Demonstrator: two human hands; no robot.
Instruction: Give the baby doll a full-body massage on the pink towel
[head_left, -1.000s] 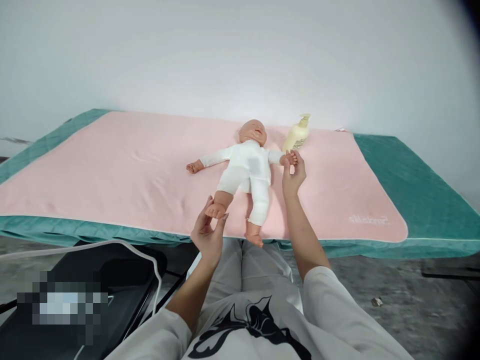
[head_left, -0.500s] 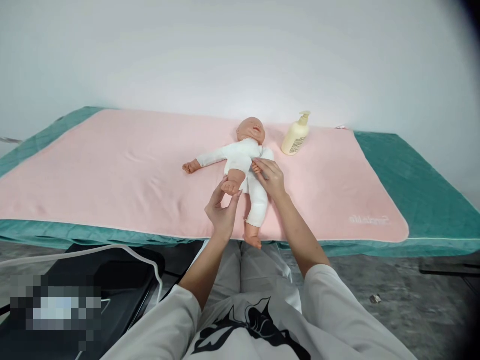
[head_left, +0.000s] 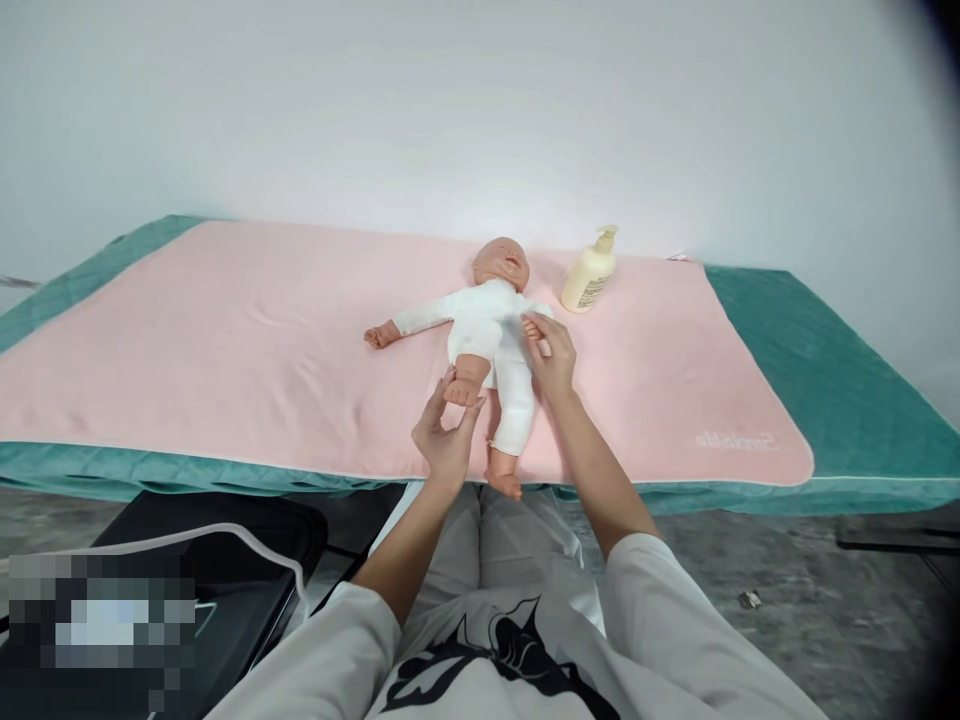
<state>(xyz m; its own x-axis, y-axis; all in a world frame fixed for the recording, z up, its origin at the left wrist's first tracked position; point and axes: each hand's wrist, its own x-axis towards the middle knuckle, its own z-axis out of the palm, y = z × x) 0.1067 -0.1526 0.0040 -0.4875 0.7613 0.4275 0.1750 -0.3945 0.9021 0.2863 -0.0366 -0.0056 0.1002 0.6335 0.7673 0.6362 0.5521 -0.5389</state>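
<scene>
A baby doll (head_left: 491, 310) in a white cloth body lies on its back on the pink mat, its head toward the wall. My left hand (head_left: 444, 440) grips the doll's bent leg at the bare foot (head_left: 463, 391), thumb on one side and fingers on the other. Between the fingers of my right hand (head_left: 555, 358) is the doll's small hand (head_left: 531, 328), held beside its body. Its other arm (head_left: 424, 315) stretches out to the left. The other leg (head_left: 515, 410) lies straight, with its foot near the front edge.
A pale yellow pump bottle (head_left: 589, 275) stands on the mat right of the doll's head. The pink mat (head_left: 225, 330) covers a green padded table (head_left: 847, 370) against a white wall. At lower left are a black surface (head_left: 247, 530) and a white cable (head_left: 232, 530).
My right hand has moved a little right, drawing the doll's hand away from its raised leg. My left hand and the doll's foot have come slightly lower.
</scene>
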